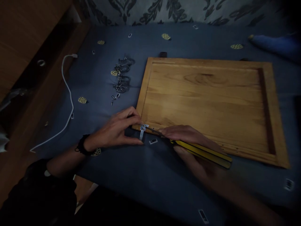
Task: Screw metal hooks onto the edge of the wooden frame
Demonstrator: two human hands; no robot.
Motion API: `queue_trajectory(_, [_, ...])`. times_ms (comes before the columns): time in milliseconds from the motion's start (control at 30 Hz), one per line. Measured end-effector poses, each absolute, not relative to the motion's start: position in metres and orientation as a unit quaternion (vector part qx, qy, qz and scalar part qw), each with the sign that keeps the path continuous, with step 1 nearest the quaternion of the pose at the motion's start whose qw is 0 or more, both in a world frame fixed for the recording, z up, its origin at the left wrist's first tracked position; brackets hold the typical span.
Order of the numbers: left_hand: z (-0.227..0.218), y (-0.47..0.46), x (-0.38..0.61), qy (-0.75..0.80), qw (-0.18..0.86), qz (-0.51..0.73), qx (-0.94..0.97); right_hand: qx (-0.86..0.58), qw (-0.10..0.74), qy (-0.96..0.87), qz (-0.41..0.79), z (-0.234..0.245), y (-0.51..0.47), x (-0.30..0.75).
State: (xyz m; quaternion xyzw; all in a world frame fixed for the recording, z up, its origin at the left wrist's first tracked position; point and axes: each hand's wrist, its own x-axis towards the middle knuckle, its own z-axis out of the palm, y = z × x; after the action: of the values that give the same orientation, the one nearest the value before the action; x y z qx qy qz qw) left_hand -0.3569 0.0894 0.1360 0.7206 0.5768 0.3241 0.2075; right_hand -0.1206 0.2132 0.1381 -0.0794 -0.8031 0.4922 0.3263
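Observation:
A wooden cabinet door panel (207, 103) lies flat on a blue patterned cloth (131, 175). My left hand (117, 130) pinches a small metal bracket (142, 130) against the panel's near left corner. My right hand (188, 138) grips a yellow-handled screwdriver (204, 152), its dark shaft pointing left with the tip at the bracket. A black band sits on my left wrist.
A pile of metal hinges and screws (122, 77) lies left of the panel. A white cable (68, 100) curves along the cloth's left side near a wooden surface (21, 37). A blue object (275, 44) lies at the far right.

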Motion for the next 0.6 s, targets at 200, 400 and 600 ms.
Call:
queue_trajectory(200, [0.1356,0.0897,-0.3576,0.574,0.203,0.325,0.724,-0.061,0.320,-0.815,0.479,0.1399,0.2153,-0.1208])
queue_trajectory(400, [0.1358,0.0900,-0.3582,0.575,0.199,0.320,0.726,-0.067,0.315,-0.812,0.486,0.1408,0.2145,-0.1208])
queue_trajectory(600, [0.1369,0.0905,-0.3581,0.575,0.194,0.321,0.727,-0.067,0.323,-0.808,0.488,0.1374,0.2134,-0.1208])
